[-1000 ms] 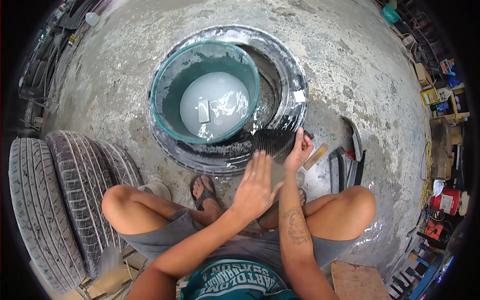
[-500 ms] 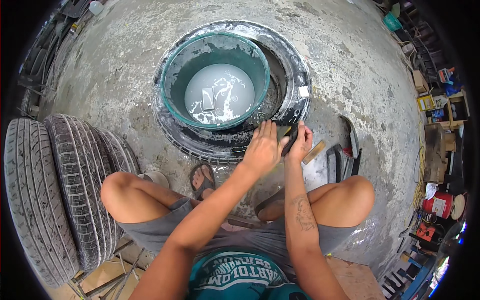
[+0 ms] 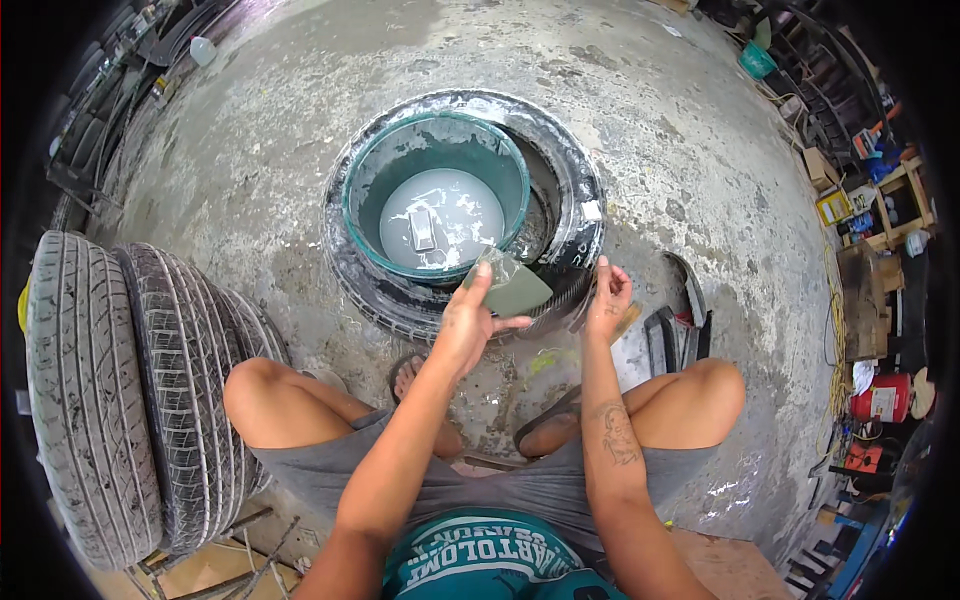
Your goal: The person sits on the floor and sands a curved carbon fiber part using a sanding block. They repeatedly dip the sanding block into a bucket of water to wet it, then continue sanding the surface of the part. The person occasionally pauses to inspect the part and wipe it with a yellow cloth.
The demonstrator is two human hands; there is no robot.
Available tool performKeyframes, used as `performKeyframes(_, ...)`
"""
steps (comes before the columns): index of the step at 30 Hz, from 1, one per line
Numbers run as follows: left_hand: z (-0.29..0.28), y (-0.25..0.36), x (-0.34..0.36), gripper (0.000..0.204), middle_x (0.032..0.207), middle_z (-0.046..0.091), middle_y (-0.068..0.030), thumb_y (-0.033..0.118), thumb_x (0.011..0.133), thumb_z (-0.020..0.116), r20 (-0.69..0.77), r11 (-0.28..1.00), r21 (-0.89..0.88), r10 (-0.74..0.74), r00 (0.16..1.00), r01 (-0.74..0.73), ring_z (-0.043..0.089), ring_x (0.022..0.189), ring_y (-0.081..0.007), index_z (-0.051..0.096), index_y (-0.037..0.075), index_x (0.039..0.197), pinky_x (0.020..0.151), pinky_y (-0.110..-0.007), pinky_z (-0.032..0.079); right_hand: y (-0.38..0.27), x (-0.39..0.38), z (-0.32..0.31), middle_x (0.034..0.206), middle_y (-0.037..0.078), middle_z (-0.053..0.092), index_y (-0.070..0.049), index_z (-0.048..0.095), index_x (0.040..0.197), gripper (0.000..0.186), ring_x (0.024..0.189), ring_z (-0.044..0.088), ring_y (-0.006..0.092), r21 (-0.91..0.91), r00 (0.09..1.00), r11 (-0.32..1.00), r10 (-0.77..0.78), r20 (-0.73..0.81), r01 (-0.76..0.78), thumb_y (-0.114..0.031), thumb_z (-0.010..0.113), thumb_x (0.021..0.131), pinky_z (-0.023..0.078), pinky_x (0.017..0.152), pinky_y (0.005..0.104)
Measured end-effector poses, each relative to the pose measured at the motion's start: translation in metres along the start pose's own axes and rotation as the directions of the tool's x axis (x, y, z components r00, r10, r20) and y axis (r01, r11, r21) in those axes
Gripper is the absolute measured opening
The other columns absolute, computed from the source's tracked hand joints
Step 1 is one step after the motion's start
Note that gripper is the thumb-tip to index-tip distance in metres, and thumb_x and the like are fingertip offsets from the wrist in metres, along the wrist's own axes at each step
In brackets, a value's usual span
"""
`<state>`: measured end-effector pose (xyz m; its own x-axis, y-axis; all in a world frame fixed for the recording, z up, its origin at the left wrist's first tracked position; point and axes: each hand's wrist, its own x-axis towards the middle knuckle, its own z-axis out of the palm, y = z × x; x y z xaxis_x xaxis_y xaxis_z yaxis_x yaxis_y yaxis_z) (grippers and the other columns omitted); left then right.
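Note:
My left hand [image 3: 472, 318] is closed on a bent grey-green sheet of sandpaper [image 3: 517, 290], which it holds above the near side of a tire [image 3: 385, 315]. My right hand [image 3: 608, 302] pinches the edge of a black curved part with a fine woven-looking pattern [image 3: 562, 298]. That part is half hidden behind the sandpaper and against the dark tire, so its full shape does not show. A green tub [image 3: 362, 180] of cloudy water sits inside the lying tire. In the water is a small grey rectangular block [image 3: 423, 230].
Worn tires [image 3: 95, 390] stand at my left. Right of the tire lie black curved trim pieces [image 3: 672, 340] and a small wooden block [image 3: 627, 320]. A white piece [image 3: 592, 210] rests on the tire. Boxes, a red container [image 3: 880, 398] and clutter line the right side.
My left hand has lifted off the black part and moved left toward the tub, so the sandpaper now shows. My right hand stays at the part. The view has shifted slightly.

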<state>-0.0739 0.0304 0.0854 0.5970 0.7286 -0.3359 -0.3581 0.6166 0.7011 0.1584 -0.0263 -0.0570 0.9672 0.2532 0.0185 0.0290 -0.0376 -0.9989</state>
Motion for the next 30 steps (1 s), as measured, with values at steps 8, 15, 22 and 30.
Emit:
performKeyframes(8, 0.003, -0.007, -0.034, 0.042, 0.137, 0.064, -0.0127, 0.035, 0.111, 0.051, 0.106, 0.972, -0.234, 0.008, 0.994, 0.017, 0.065, 0.124, -0.0260, 0.054, 0.006, 0.141, 0.095, -0.049, 0.061, -0.175, -0.051, -0.025, 0.094, -0.002, 0.070, -0.005, 0.069, 0.103, 0.017, 0.084, 0.063, 0.0065, -0.121, 0.408, 0.993, 0.106, 0.907, 0.013, -0.015, 0.080, 0.093, 0.051, 0.075, 0.0254)
performKeyframes(15, -0.004, 0.026, -0.046, 0.060, 0.139, 0.062, -0.0087, 0.029, 0.093, 0.081, 0.251, 0.666, 0.683, 0.172, 0.952, -0.300, 0.060, 0.128, -0.0247, 0.059, 0.006, 0.144, 0.102, -0.041, 0.053, -0.229, -0.017, -0.047, 0.094, 0.009, 0.069, -0.005, 0.070, 0.107, 0.023, 0.087, 0.068, 0.0246, 0.064, 0.002, 0.720, -0.091, 0.996, 0.691, -0.020, 0.076, 0.091, 0.053, 0.078, 0.0377)
performKeyframes(22, 0.013, 0.007, -0.022, 0.029, 0.092, 0.072, -0.0019, 0.026, 0.101, 0.071, 0.248, 0.361, 0.910, -0.081, 0.965, -0.203, 0.065, 0.089, -0.0126, 0.074, 0.003, 0.117, 0.084, -0.030, 0.052, -0.190, -0.032, -0.031, 0.099, 0.012, 0.067, -0.002, 0.073, 0.105, 0.027, 0.097, 0.068, 0.0259, 0.057, 0.156, 0.862, -0.156, 0.975, 0.503, -0.020, 0.082, 0.088, 0.053, 0.083, 0.0396)
performKeyframes(30, -0.008, 0.011, -0.017, 0.053, 0.105, 0.072, -0.0047, 0.042, 0.098, 0.073, 0.156, 0.691, 0.709, -0.354, 0.922, 0.145, 0.065, 0.096, -0.0153, 0.068, 0.003, 0.133, 0.080, -0.032, 0.056, -0.185, -0.027, -0.026, 0.082, 0.016, 0.069, 0.001, 0.069, 0.102, 0.024, 0.084, 0.071, 0.0310, 0.038, 0.037, 0.877, -0.064, 0.997, 0.478, -0.019, 0.075, 0.091, 0.053, 0.077, 0.0421)
